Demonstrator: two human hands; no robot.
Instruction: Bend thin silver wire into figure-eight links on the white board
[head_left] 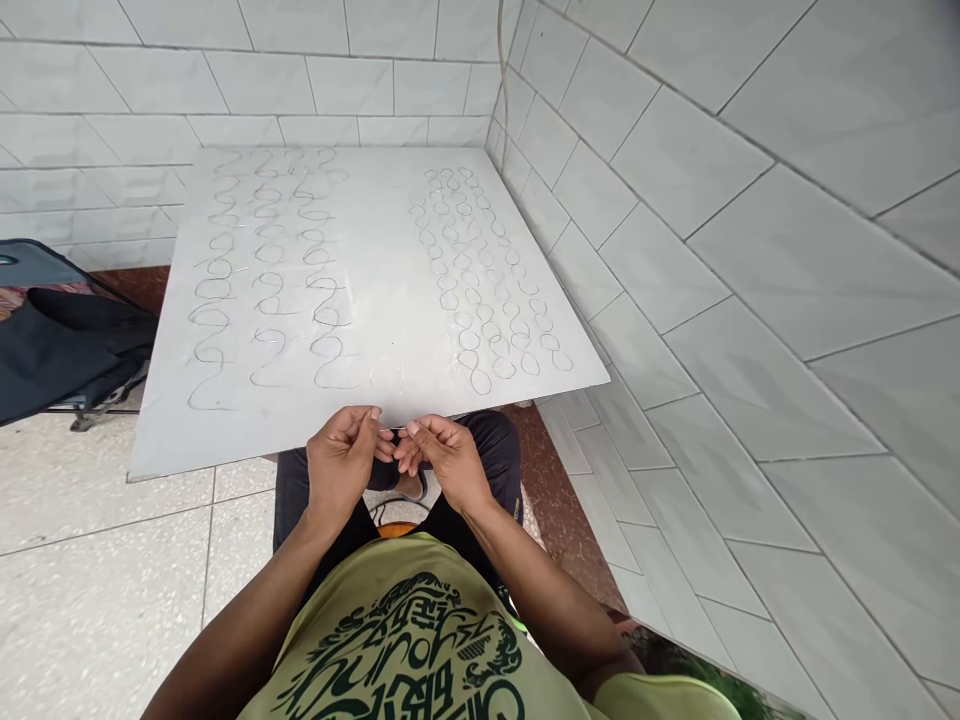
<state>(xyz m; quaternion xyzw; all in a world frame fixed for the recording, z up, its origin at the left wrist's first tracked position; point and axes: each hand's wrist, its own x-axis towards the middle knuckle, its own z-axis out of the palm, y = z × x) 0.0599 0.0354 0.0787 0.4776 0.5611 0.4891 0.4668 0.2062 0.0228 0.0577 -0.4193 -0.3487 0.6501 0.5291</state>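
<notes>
My left hand (pixel 343 462) and my right hand (pixel 451 462) are close together at the near edge of the white board (pixel 390 290). Thumb and fingers are pinched in each hand. A thin strand, seemingly a piece of wire (pixel 391 429), spans the small gap between them; its ends are hidden by my fingers. Rows of thin curved wires (pixel 328 290) lie on the board's left half, bent in S-like waves. On the right half, narrower looped wires (pixel 491 280) form slanting columns. A few faint, pale strands show near the board's front edge.
White tiled walls (pixel 750 300) border the board behind and on the right. A folding chair with dark cloth (pixel 75 340) stands at the left on the speckled floor (pixel 97 560). My knees are under the board's front edge. A cable (pixel 504 90) hangs in the corner.
</notes>
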